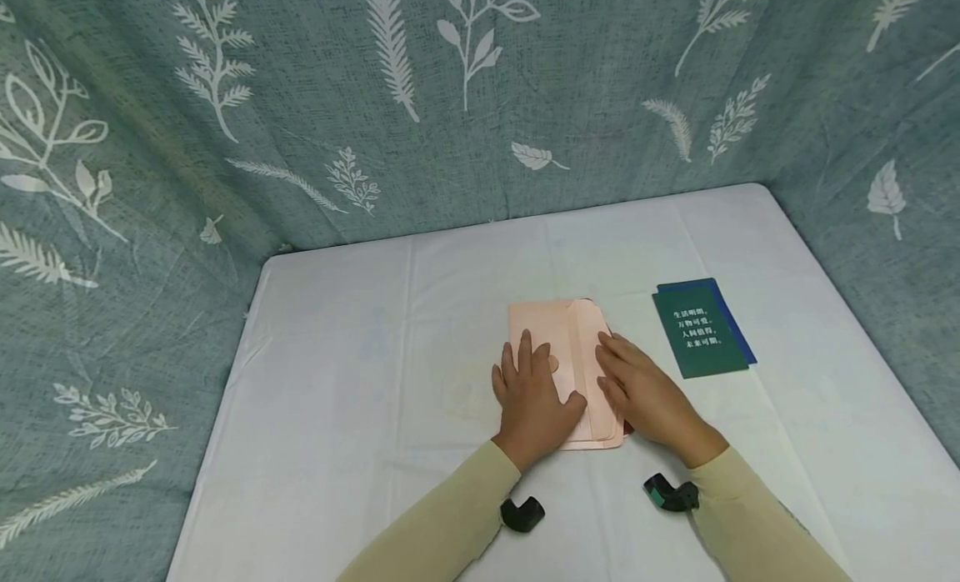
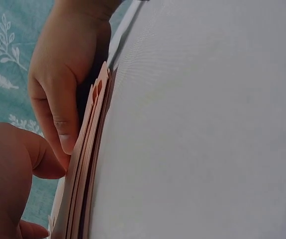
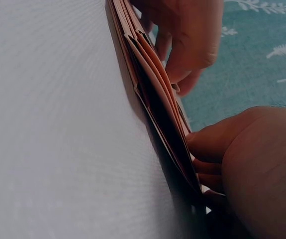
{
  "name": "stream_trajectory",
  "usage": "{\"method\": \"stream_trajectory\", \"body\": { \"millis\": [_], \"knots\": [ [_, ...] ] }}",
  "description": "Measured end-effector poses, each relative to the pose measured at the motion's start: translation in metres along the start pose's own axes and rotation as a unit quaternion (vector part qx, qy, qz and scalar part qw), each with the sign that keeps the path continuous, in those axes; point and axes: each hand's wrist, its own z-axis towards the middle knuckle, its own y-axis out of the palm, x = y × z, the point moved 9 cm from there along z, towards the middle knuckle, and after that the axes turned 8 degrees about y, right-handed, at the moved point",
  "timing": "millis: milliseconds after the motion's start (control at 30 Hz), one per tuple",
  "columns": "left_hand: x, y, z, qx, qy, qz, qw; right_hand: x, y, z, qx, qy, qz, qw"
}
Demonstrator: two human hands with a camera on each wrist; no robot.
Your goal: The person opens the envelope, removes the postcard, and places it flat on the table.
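Note:
A small stack of pale pink envelopes (image 1: 583, 340) lies on the white table, the top one's flap along its right side. My left hand (image 1: 532, 403) rests on the top envelope with its fingers spread, beside a small round seal. At the right edge, the fingertips of my right hand (image 1: 652, 394) touch the flap. Something dark red (image 1: 628, 428) shows from under the stack near that hand. Several layered edges of the envelopes (image 3: 155, 74) appear in the right wrist view, with gaps between them. From the left wrist side, the layers (image 2: 85, 159) look closer together.
To the right of the envelopes, a green card (image 1: 697, 336) with white writing overlaps a blue card (image 1: 738, 336). A white cloth (image 1: 330, 357) covers the table. Green leaf-patterned curtains (image 1: 450, 148) hang at the back and sides.

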Motion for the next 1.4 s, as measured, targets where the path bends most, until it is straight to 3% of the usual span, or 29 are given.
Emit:
{"method": "stream_trajectory", "body": {
  "millis": [267,467,567,800,1033,1267,1400],
  "knots": [
    [0.007,0.0,0.003,0.014,-0.006,0.034,0.9993,0.001,0.0,0.0,-0.001,-0.002,-0.004,1.0],
    [0.01,-0.003,0.005,-0.003,-0.023,0.077,0.9968,0.001,0.001,0.001,-0.002,-0.005,-0.009,0.9999],
    [0.011,-0.007,0.006,-0.011,-0.023,0.072,0.9971,0.0,0.002,0.002,-0.002,-0.006,-0.013,0.9999],
    [0.017,-0.02,0.007,-0.013,0.023,0.023,0.9994,0.001,0.0,0.001,-0.003,-0.004,-0.013,0.9999],
    [0.021,-0.02,0.006,-0.018,0.067,0.029,0.9971,0.0,-0.001,0.002,-0.002,-0.002,-0.012,0.9999],
    [0.02,-0.017,0.002,-0.014,0.088,0.041,0.9952,0.001,0.001,0.002,0.002,-0.002,-0.017,0.9999],
    [0.015,-0.015,0.0,-0.006,0.08,0.006,0.9968,0.0,0.001,0.002,0.005,-0.01,-0.022,0.9997]
  ]
}}
